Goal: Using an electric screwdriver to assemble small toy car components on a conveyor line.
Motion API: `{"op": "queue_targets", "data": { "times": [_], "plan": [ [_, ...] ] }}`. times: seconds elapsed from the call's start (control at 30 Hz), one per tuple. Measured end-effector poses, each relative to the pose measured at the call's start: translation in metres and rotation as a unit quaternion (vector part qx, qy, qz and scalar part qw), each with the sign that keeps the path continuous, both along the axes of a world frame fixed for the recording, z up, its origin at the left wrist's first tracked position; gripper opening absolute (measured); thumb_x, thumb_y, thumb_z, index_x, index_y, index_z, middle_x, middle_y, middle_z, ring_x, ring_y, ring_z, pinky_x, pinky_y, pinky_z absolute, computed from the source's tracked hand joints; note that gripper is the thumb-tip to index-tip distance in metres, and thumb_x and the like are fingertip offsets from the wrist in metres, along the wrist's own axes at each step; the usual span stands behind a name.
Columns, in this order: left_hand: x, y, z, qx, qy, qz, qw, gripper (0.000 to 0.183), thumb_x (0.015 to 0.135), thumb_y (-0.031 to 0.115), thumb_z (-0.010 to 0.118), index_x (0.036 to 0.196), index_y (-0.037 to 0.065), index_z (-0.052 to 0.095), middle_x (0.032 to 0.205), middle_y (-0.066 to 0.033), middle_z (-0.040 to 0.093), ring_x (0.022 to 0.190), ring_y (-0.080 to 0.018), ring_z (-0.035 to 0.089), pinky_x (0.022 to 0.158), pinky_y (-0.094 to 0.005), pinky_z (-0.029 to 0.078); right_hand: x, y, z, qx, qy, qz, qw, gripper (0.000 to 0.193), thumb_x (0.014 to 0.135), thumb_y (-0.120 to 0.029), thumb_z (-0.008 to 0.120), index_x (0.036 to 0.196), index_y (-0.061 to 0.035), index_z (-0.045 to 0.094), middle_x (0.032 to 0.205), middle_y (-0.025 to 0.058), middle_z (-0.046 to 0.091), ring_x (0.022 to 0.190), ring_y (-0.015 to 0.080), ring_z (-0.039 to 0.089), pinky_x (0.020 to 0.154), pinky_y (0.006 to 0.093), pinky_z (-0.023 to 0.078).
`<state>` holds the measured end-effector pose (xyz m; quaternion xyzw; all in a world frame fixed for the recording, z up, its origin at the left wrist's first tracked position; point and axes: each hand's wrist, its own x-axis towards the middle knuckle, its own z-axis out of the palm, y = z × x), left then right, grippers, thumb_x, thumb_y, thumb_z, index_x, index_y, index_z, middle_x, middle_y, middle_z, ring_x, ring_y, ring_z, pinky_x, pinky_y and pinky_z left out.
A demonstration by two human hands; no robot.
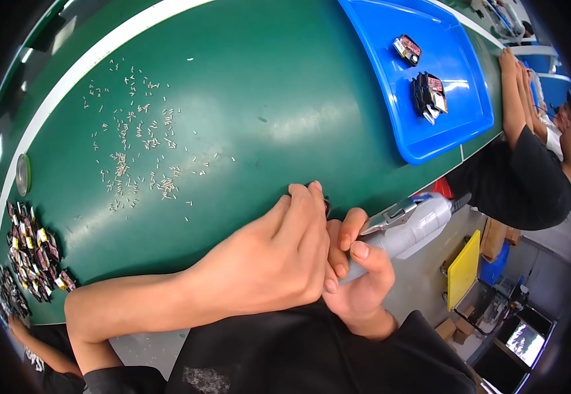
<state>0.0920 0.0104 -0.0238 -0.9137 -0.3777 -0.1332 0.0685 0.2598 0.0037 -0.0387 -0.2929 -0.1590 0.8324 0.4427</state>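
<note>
The left hand (279, 253) has its fingers pinched on a small dark part (325, 205) at the bench (266, 98) edge; the right hand (358, 276) fingers wrap a grey tool (410, 226) just beside it

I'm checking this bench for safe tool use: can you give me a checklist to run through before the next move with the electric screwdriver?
1. Right hand grips the grey electric screwdriver firmly: ok.
2. Left hand steadies the small dark part at the table edge: ok, though the part is mostly hidden.
3. Driver tip seated on the part: cannot tell, the hands cover it.
4. Left fingers clear of the tip: cannot tell.
5. Loose small screws within reach on the green table: ok.
6. Blue tray with finished pieces lies apart from the hands: ok.
</note>
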Motion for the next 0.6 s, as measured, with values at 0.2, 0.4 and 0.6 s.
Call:
{"op": "queue_targets", "data": {
  "times": [0.2, 0.4, 0.6],
  "plan": [
    [-0.008, -0.002, 0.011, -0.115, -0.030, 0.000, 0.993, 0.042, 0.064, 0.004, 0.059, 0.099, -0.018, 0.060, 0.113, -0.0293, 0.059, 0.099, -0.0341, 0.058, 0.079, -0.0341, 0.054, 0.029, 0.037, 0.032, 0.157, 0.022, 0.021, 0.987, 0.018, 0.088, -0.021, 0.053, 0.089, -0.0044, 0.047, 0.064, 0.0057, 0.046, 0.048, 0.0146, 0.046, 0.051, 0.0306, 0.041],
    [0.001, -0.007, 0.011, -0.058, 0.074, -0.007, 0.996, 0.041, 0.060, 0.006, 0.059, 0.093, -0.018, 0.064, 0.112, -0.0308, 0.060, 0.100, -0.0357, 0.060, 0.086, -0.0356, 0.053, 0.031, 0.075, 0.047, 0.328, -0.043, 0.023, 0.944, 0.020, 0.091, -0.024, 0.054, 0.085, -0.0084, 0.043, 0.063, 0.0015, 0.044, 0.047, 0.0102, 0.046, 0.050, 0.0269, 0.041],
    [0.002, -0.009, 0.006, -0.044, 0.059, 0.011, 0.997, 0.037, 0.062, 0.006, 0.059, 0.090, -0.017, 0.065, 0.111, -0.0302, 0.061, 0.102, -0.0363, 0.061, 0.086, -0.0365, 0.054, 0.021, 0.083, 0.043, 0.340, -0.055, 0.001, 0.939, 0.019, 0.091, -0.025, 0.052, 0.085, -0.0088, 0.043, 0.064, 0.0016, 0.043, 0.047, 0.0099, 0.044, 0.053, 0.0264, 0.039]
  ]
}}
